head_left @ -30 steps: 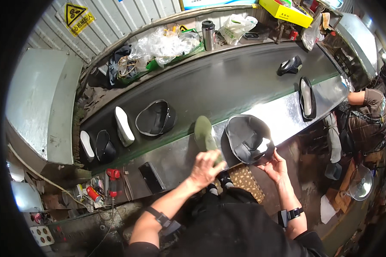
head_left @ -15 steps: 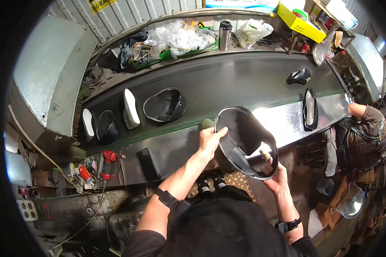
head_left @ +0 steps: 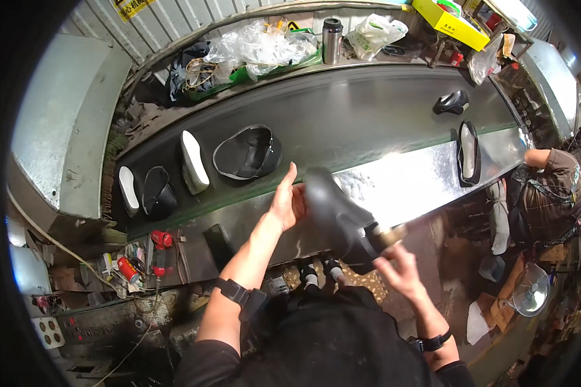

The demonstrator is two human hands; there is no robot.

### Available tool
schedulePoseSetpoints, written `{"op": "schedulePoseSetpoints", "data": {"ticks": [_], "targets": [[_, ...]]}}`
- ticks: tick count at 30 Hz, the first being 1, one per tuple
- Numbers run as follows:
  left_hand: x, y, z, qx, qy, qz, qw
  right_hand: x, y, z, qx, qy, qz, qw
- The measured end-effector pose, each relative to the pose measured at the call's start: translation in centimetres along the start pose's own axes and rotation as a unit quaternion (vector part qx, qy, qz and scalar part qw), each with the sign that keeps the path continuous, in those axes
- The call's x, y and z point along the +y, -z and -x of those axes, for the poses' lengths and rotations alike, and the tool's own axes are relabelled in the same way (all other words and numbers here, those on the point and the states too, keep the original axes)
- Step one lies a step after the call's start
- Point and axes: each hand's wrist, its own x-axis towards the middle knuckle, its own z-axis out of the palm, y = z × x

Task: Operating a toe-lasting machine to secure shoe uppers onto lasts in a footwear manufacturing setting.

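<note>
A black shoe upper (head_left: 335, 209), blurred by motion, is held over the near metal edge of the bench, tilted with one end toward the lower right. My right hand (head_left: 403, 274) grips it at that lower end, beside a small tan piece (head_left: 391, 237). My left hand (head_left: 289, 201) is at its upper left end, thumb and fingers stretched apart; whether the fingertips touch it I cannot tell. On the dark conveyor belt, to the left, lie another black shoe upper (head_left: 248, 153), a white-soled shoe (head_left: 194, 162), a smaller black upper (head_left: 158, 192) and a second white-soled shoe (head_left: 128, 190).
At the right are a black shoe (head_left: 468, 153) and a small black shoe piece (head_left: 451, 102). A co-worker (head_left: 551, 200) sits there. A phone-like black slab (head_left: 219, 245) and a red tool (head_left: 161, 251) lie at the near left. A thermos (head_left: 332, 41) and plastic bags (head_left: 264, 48) stand behind.
The upper has been turned over, from its open inside showing to its smooth outside. My left hand has come off its rim and spread; my right hand has moved slightly down and left.
</note>
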Motion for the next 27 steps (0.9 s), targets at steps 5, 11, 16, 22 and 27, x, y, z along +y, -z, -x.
{"op": "schedulePoseSetpoints", "data": {"ticks": [5,11,16,22,27], "targets": [[1.7,2.1,-3.0,0.075,-0.05,-0.201,0.976,4.4,-7.5,0.1,-0.008,0.226,0.168,0.959],[2.1,3.2,-7.7,0.261,-0.142,-0.411,0.862,6.9,-10.9,-1.3,0.13,0.198,0.112,0.965],[-0.4,3.3,-9.8,0.357,-0.21,-0.532,0.738,7.5,-11.8,-3.7,0.125,0.133,0.053,0.982],[-2.1,4.4,-6.4,0.283,-0.126,-0.387,0.868,8.6,-8.5,-0.6,0.032,0.068,-0.044,0.996],[-6.6,1.5,-5.9,0.431,-0.206,-0.58,0.659,10.2,-7.8,0.4,-0.014,0.134,0.046,0.99]]}}
